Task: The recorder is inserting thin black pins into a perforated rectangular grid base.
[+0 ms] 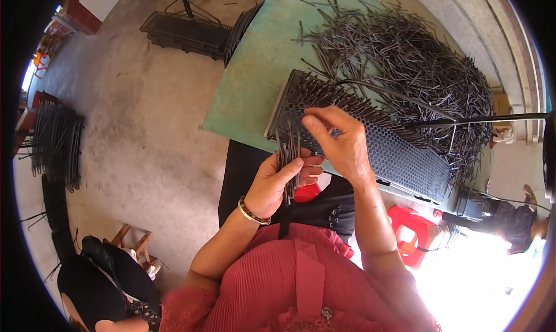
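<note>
My left hand (272,181) is closed round a bundle of thin dark sticks (288,143), held upright in front of my body at the table's near edge. My right hand (341,141) hovers over the left part of a black perforated board (405,167). Its thumb and fingers are curled together; whatever may be between them is too small to make out. Rows of short dark sticks (341,97) stand in the holes along the board's far side. Nearer to me, many holes are bare.
A big loose heap of dark sticks (417,59) covers the far right of the green table (249,94). A black metal arm (492,121) reaches in over it from the right. Wire racks (185,33) lie on the floor beyond; red stools (408,233) stand at right. Another person (110,280) is lower left.
</note>
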Available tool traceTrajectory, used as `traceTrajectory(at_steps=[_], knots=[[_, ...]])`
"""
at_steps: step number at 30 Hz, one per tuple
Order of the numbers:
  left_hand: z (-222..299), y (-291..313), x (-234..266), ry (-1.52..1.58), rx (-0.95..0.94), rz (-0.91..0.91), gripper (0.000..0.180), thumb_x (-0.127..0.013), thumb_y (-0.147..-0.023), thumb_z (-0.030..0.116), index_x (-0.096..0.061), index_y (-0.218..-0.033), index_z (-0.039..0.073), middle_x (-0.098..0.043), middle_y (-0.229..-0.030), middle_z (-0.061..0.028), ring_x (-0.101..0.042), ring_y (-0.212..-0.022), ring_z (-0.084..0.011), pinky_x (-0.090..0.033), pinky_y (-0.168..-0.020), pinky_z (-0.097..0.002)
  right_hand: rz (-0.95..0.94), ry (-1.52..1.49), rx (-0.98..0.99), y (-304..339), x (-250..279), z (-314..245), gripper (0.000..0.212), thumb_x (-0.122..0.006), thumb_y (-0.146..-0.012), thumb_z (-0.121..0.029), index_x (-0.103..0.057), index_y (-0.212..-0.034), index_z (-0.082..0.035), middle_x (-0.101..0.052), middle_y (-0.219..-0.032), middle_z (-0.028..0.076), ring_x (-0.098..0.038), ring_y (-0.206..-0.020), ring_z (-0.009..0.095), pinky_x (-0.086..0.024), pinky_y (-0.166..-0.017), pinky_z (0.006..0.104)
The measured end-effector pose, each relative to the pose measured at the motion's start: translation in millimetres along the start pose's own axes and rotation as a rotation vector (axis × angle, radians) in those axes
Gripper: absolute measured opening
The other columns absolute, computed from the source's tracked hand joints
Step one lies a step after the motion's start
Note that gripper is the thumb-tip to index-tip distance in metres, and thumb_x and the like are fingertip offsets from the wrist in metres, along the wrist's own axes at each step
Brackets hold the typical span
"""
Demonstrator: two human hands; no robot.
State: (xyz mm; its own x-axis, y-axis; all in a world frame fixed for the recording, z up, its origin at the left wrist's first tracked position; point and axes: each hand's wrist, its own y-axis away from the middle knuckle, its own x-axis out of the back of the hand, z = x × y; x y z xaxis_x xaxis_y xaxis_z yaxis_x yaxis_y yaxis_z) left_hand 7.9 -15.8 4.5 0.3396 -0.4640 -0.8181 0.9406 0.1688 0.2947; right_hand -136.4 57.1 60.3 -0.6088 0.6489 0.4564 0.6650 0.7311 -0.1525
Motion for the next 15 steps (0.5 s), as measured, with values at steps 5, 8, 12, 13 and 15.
traceTrajectory(at_steps=[5, 8, 12, 13, 15], knots=[[-1.4, -1.1, -8.2, -0.150, -0.002, -0.042, 0.031, -0.046, -0.098, 0.015, -0.047, -0.123, -0.004, -0.060, -0.117, -0.0179, -0.063, -0.103, -0.0249, -0.052, -0.090, -0.0370, -0.260, -0.156, -0.151, 14.0, 6.3, 16.4, 0.023, -0.072, -0.082, -0.016, -0.067, -0.093, 0.004, -0.062, -0.075, 0.008, -0.059, -0.067, 0.011, -0.047, -0.059, 0.0255], [-2.2, -1.4, -10.6, -0.030, 0.008, -0.065, 0.032, -0.046, -0.099, 0.016, -0.046, -0.124, -0.004, -0.059, -0.118, -0.0183, -0.062, -0.104, -0.0249, -0.051, -0.091, -0.0374, -0.218, -0.358, -0.350, 15.0, 10.7, 14.2, 0.020, -0.073, -0.082, -0.016, -0.069, -0.086, 0.004, -0.064, -0.073, 0.004, -0.056, -0.064, 0.007, -0.045, -0.057, 0.0242], [-6.8, -2.3, -6.4, 0.007, -0.012, -0.019, 0.032, -0.047, -0.098, 0.017, -0.047, -0.123, -0.004, -0.059, -0.119, -0.0196, -0.062, -0.105, -0.0254, -0.051, -0.091, -0.0377, -0.081, -0.362, -0.366, 8.9, 16.3, 20.8, 0.018, -0.072, -0.082, -0.011, -0.068, -0.088, 0.005, -0.066, -0.074, 0.003, -0.058, -0.070, 0.006, -0.047, -0.062, 0.0188], [-9.3, -2.8, -2.5, 0.035, 0.001, 0.013, 0.032, -0.047, -0.098, 0.018, -0.047, -0.122, -0.004, -0.060, -0.118, -0.0201, -0.062, -0.104, -0.0255, -0.051, -0.090, -0.0379, 0.034, -0.472, -0.317, 6.0, 15.3, 15.6, 0.017, -0.072, -0.082, -0.009, -0.068, -0.093, 0.003, -0.066, -0.076, 0.002, -0.058, -0.070, 0.005, -0.047, -0.063, 0.0189], [-12.6, -2.2, 1.3, 0.063, 0.016, 0.043, 0.032, -0.048, -0.098, 0.018, -0.048, -0.122, -0.004, -0.060, -0.117, -0.0207, -0.062, -0.103, -0.0255, -0.051, -0.090, -0.0380, 0.197, -0.427, -0.194, -2.2, 14.1, 10.3, 0.018, -0.071, -0.083, -0.008, -0.068, -0.097, 0.002, -0.066, -0.078, 0.002, -0.057, -0.070, 0.005, -0.046, -0.063, 0.0200]])
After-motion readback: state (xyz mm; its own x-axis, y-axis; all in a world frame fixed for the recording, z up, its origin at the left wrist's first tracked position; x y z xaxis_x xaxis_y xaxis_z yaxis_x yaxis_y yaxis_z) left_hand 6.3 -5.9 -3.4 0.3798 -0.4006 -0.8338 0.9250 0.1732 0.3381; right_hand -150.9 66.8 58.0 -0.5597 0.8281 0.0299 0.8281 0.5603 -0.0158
